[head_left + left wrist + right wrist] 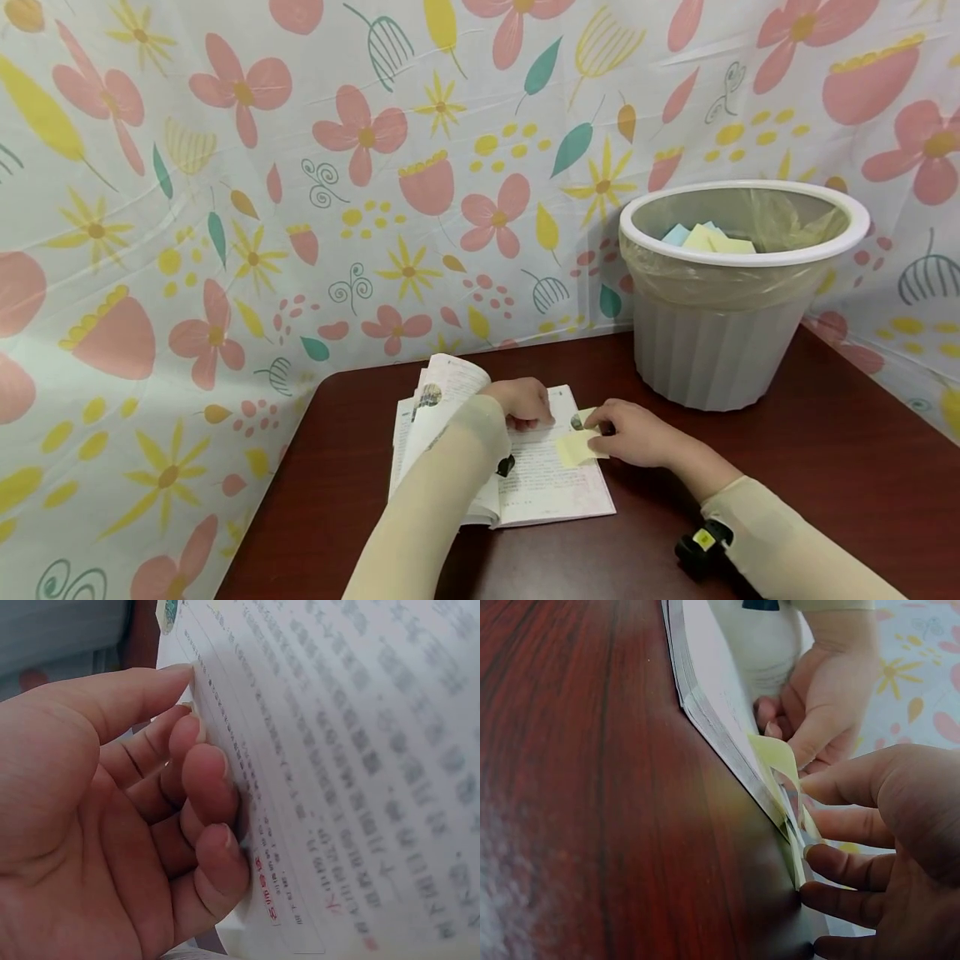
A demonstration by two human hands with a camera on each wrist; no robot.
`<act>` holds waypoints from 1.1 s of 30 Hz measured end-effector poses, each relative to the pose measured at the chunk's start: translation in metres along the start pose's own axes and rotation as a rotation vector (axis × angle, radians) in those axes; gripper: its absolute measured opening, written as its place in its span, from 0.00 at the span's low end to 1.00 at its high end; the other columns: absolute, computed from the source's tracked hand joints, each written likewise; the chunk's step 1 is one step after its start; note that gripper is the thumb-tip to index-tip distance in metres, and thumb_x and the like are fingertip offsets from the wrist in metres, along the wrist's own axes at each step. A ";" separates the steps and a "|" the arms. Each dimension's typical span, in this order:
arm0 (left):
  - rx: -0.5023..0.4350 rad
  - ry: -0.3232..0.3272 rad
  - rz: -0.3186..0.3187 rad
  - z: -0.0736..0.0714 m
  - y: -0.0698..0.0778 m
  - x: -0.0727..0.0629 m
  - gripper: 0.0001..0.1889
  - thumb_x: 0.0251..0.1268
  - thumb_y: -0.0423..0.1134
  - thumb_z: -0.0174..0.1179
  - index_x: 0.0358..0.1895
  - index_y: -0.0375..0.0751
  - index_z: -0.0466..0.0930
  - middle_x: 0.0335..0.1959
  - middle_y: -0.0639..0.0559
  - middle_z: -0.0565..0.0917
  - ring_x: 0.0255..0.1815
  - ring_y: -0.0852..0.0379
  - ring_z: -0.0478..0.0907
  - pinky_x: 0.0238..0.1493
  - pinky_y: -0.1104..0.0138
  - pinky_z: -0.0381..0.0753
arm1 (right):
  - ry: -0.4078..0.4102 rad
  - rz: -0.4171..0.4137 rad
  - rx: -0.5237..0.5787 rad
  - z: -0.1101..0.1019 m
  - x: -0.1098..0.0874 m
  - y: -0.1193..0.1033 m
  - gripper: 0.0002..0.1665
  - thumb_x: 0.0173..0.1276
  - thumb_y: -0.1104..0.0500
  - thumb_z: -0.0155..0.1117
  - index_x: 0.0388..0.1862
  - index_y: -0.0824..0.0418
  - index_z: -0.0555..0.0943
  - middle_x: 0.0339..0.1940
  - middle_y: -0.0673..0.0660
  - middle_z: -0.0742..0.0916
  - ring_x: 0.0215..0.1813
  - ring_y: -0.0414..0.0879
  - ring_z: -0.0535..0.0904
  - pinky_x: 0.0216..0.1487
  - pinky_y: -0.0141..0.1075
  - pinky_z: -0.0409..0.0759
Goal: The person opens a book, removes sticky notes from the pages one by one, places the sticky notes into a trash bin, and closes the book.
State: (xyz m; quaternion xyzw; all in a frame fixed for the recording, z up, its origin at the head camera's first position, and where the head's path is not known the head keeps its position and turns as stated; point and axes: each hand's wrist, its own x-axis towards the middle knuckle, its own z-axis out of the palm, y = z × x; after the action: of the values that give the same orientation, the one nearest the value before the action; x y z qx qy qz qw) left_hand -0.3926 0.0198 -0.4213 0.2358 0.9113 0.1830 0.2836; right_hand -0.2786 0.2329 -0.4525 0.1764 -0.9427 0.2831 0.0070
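Pale sleeves (423,508) reaching over dark red-brown table (847,467); black device (699,550) at right wrist. Open book (555,504) flat beneath both hands, left-side pages lifted and curling. Left hand (521,400): narrow, fingers loosely bent, fingertips against printed page. Right hand (637,433): pinching yellow note (572,450) between thumb and fingers, over outer part of book's right-hand page; more yellow paper just behind, partly hidden. Grey bin (712,358) upright beyond right hand, white-rimmed. Clear bag (712,286) folded over rim. Inside bin: yellow slips (711,241) and light-blue slips (677,235), overlapping. Flowered cloth (300,192) behind.
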 end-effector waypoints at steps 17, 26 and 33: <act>-0.105 0.063 -0.019 0.010 -0.006 0.002 0.19 0.67 0.46 0.69 0.19 0.47 0.74 0.14 0.53 0.75 0.16 0.57 0.68 0.20 0.66 0.65 | 0.040 0.027 0.034 -0.002 0.002 -0.001 0.04 0.64 0.62 0.68 0.33 0.53 0.84 0.30 0.48 0.82 0.32 0.41 0.74 0.35 0.34 0.73; -0.117 0.072 -0.051 0.008 -0.004 0.001 0.16 0.66 0.48 0.70 0.26 0.44 0.78 0.16 0.52 0.77 0.17 0.57 0.69 0.20 0.66 0.66 | 0.002 -0.111 0.059 -0.003 0.002 -0.001 0.10 0.69 0.62 0.66 0.44 0.54 0.91 0.46 0.49 0.91 0.43 0.37 0.80 0.43 0.32 0.78; -0.173 0.066 -0.038 0.007 -0.006 -0.001 0.15 0.67 0.46 0.70 0.26 0.45 0.77 0.17 0.51 0.77 0.18 0.56 0.69 0.20 0.65 0.65 | -0.038 -0.190 0.096 -0.006 0.001 -0.007 0.11 0.70 0.63 0.64 0.42 0.51 0.91 0.44 0.45 0.91 0.45 0.35 0.83 0.45 0.32 0.82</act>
State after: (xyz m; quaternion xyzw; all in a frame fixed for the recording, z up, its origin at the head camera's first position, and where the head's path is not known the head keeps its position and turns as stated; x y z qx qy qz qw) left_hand -0.3892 0.0153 -0.4295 0.1868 0.9052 0.2635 0.2764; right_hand -0.2780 0.2302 -0.4436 0.2704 -0.9071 0.3225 0.0077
